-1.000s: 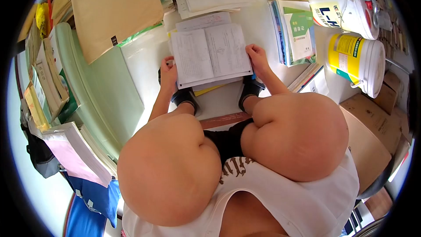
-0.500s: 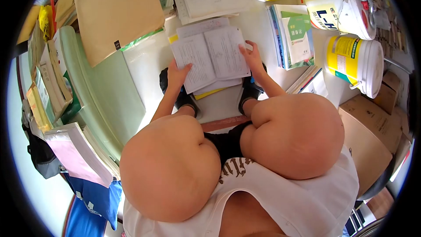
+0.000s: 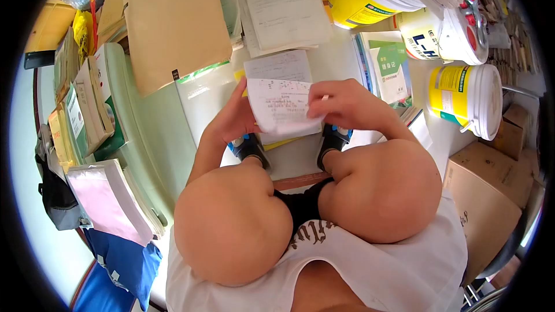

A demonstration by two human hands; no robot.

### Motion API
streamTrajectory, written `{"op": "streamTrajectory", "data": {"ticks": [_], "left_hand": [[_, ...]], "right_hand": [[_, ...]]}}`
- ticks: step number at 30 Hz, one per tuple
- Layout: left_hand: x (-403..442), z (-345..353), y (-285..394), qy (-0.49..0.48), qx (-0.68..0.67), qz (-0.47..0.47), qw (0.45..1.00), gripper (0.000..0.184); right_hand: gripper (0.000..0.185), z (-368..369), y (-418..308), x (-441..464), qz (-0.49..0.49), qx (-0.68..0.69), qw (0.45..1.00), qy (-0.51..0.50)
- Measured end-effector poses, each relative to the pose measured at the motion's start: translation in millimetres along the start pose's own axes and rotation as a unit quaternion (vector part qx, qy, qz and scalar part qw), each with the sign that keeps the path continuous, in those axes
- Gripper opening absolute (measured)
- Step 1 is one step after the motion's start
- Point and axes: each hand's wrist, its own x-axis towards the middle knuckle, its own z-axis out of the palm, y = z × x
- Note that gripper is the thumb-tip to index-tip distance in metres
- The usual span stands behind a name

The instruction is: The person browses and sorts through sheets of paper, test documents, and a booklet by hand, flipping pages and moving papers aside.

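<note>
Between my knees, a white printed paper point(image 3: 277, 107) is held up with its lower edge curling; lines of text show through it. My left hand point(image 3: 232, 117) is closed on its left edge, thumb side up along the margin. At the right edge, my right hand point(image 3: 346, 104) pinches the paper with bent fingers. Behind it lies a written sheet point(image 3: 280, 66) on the floor, with something yellow point(image 3: 283, 143) peeking out below. How many sheets I hold cannot be made out.
Ahead are a brown envelope point(image 3: 176, 29) and handwritten papers point(image 3: 283, 8). To the right stand a yellow-labelled bucket point(image 3: 465, 98), another white bucket point(image 3: 436, 37), booklets point(image 3: 387, 63) and a cardboard box point(image 3: 485, 190). Stacked books point(image 3: 89, 101) and a pink-covered pile point(image 3: 110, 202) line the left.
The printed paper lay spread open as two pages; now it is raised and folded over to a narrower shape. My right hand has moved inward and closed on its edge.
</note>
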Motion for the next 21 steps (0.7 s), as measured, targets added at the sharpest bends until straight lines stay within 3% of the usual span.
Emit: {"op": "streamTrajectory", "data": {"ticks": [2, 5, 8, 11, 13, 14, 16, 17, 19, 21], "left_hand": [[-4, 5, 7, -0.013, 0.028, 0.008, 0.999, 0.074], [-7, -2, 16, -0.054, 0.036, -0.006, 0.998, 0.062], [-24, 24, 23, -0.021, 0.008, 0.008, 1.0, 0.057], [-39, 56, 30, 0.033, 0.106, 0.055, 0.992, 0.056], [-42, 71, 38, 0.025, 0.128, 0.138, 0.982, 0.056], [-41, 77, 41, 0.024, 0.13, 0.139, 0.981, 0.056], [-29, 86, 54, 0.095, 0.245, 0.278, 0.924, 0.049], [-17, 86, 64, 0.092, 0.247, 0.279, 0.923, 0.049], [23, 79, 92, 0.14, 0.308, 0.374, 0.864, 0.044], [64, 62, 120, 0.2, 0.35, 0.372, 0.836, 0.048]], "right_hand": [[0.018, -10, -24, 8, -0.082, -0.093, 0.985, -0.117], [0.017, -23, -48, 17, -0.14, -0.11, 0.966, -0.187], [0.016, -32, -56, 16, -0.166, -0.146, 0.956, -0.192], [0.015, -42, -66, 13, -0.182, -0.171, 0.951, -0.182], [0.015, -51, -70, 10, -0.181, -0.195, 0.948, -0.173], [0.015, -55, -71, 9, -0.171, -0.206, 0.953, -0.14], [0.014, -58, -65, 10, -0.162, -0.219, 0.956, -0.106], [0.014, -57, -49, 14, -0.139, -0.224, 0.964, -0.039], [0.014, -52, -4, 28, -0.104, -0.26, 0.957, 0.072], [0.015, -44, 49, 45, -0.082, -0.33, 0.934, 0.114]]}}
